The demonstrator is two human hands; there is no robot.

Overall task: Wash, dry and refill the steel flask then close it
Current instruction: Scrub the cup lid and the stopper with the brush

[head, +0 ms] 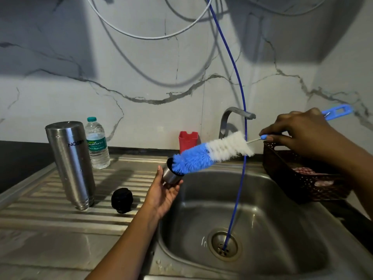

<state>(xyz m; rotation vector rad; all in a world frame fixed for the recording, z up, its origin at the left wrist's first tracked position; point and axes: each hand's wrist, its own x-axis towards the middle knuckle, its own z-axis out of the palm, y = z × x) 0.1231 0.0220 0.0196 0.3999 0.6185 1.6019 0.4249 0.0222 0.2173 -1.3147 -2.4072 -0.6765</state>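
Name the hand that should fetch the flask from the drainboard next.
Probably left. The left hand is on the side of the upturned flask, though it must first put down the steel cap. The right hand grips the bottle brush by the basket, farther away.

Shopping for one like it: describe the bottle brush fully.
The bottle brush has blue bristles at its tip, white bristles behind, a wire stem and a blue plastic handle with a slotted end. It slants down-left above the sink. The right hand grips the handle; the blue tip meets the steel cap held in the left hand.
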